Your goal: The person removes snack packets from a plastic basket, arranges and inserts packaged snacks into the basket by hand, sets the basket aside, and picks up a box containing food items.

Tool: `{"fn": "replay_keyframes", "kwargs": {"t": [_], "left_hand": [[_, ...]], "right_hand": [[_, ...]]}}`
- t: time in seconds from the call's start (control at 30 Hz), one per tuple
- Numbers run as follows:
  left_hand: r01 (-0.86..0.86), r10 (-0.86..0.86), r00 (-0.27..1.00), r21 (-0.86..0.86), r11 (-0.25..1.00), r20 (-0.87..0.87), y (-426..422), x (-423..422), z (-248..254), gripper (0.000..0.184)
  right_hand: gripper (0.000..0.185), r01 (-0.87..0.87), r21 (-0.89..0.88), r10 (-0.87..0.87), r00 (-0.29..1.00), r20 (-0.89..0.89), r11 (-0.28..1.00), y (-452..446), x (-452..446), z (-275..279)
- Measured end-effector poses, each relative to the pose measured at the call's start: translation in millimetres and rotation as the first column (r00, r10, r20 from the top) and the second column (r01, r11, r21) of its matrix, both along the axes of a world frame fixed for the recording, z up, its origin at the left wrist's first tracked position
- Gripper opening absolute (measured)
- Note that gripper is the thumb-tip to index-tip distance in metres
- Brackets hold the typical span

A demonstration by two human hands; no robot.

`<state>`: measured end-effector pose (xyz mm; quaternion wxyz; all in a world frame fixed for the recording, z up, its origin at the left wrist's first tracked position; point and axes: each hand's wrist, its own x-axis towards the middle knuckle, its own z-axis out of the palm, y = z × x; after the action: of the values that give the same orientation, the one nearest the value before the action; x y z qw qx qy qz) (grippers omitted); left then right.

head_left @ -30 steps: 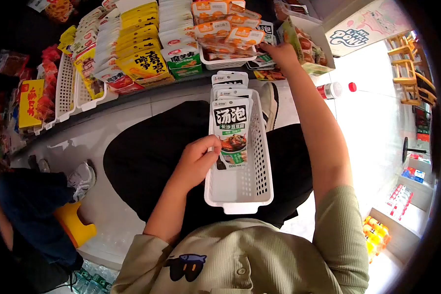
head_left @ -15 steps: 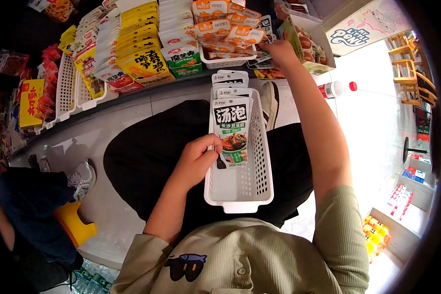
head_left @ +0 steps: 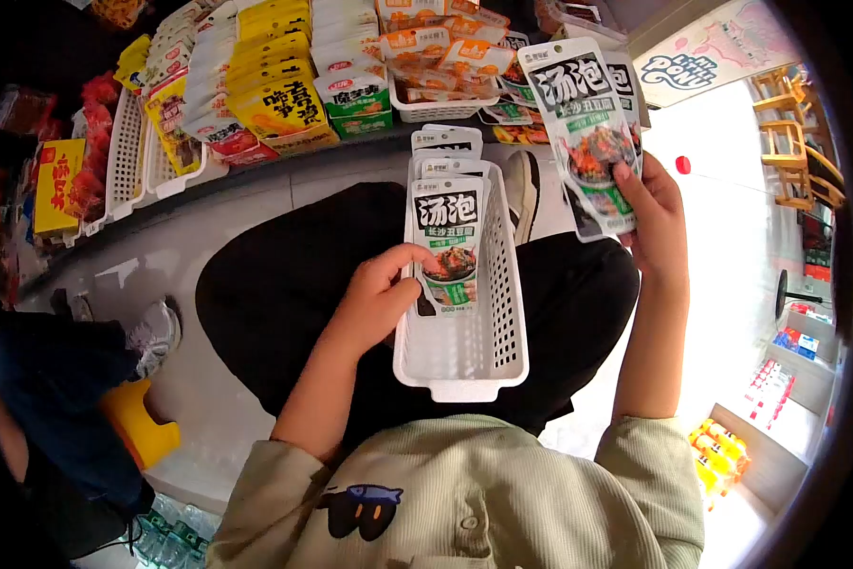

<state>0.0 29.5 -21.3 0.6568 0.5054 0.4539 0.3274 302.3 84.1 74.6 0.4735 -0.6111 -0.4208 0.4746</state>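
A white perforated basket (head_left: 459,365) rests on my lap, with several white, black and green snack packets (head_left: 448,242) standing in its far part. My left hand (head_left: 379,292) is at the basket's left side, its thumb and forefinger closed on the left edge of the front packet. Raised at the right, my right hand (head_left: 656,213) grips similar snack packets (head_left: 586,123) by their lower right edge; at least one more shows behind the front one. They are apart from the basket.
A shelf with yellow packets (head_left: 276,104), green-fronted packets (head_left: 358,98) and a tray of orange packets (head_left: 445,52) runs across the back. Another person's leg (head_left: 61,389) and a yellow stool (head_left: 142,422) are at left. Wooden chairs (head_left: 785,142) stand far right.
My right hand has come back from the shelf towards me and up, now with packets in it. My left hand still holds the front packet in the basket.
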Motion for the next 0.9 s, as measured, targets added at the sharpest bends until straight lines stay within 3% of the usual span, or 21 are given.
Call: {"fn": "replay_keyframes", "kwargs": {"t": [0.1,0.13,0.23,0.37,0.5,0.57,0.63,0.7,0.9], "left_hand": [[-0.005,0.008,1.000,-0.086,0.996,0.026,-1,1,4,0.027],[-0.018,0.022,0.999,-0.094,0.995,0.039,-1,1,4,0.027],[0.009,-0.008,1.000,0.032,0.999,-0.020,-2,-3,-5,0.021],[0.089,-0.081,0.991,0.071,0.994,-0.107,-4,-7,-7,0.023],[0.006,-0.005,1.000,0.131,0.991,-0.008,-8,-3,-5,0.034],[-0.049,0.043,0.987,0.034,0.998,0.155,-9,0,-4,0.039],[-0.020,0.020,0.986,-0.003,1.000,0.165,-7,-5,-7,0.041],[0.053,-0.065,0.983,0.074,0.996,0.170,-5,-9,-11,0.041],[-0.049,0.064,0.977,-0.079,0.996,0.205,-11,-3,-6,0.034]], "right_hand": [[0.026,-0.032,-0.006,0.032,0.999,0.019,0.999,-23,-16,17],[0.026,-0.038,0.032,0.040,0.997,-0.069,0.999,-27,-21,17],[0.025,-0.237,-0.048,0.227,0.962,-0.153,0.970,-36,-30,1],[0.029,-0.520,-0.150,0.497,0.852,-0.166,0.841,-38,-66,-14],[0.026,-0.580,-0.136,0.538,0.804,-0.253,0.803,-38,-82,-32],[0.025,-0.602,-0.112,0.554,0.782,-0.285,0.791,-37,-85,-35],[0.024,-0.613,-0.038,0.586,0.771,-0.250,0.789,-36,-86,-36],[0.023,-0.632,-0.078,0.612,0.769,-0.184,0.771,-35,-82,-31],[0.024,-0.739,-0.167,0.702,0.673,-0.234,0.653,-35,-73,-33]]}}
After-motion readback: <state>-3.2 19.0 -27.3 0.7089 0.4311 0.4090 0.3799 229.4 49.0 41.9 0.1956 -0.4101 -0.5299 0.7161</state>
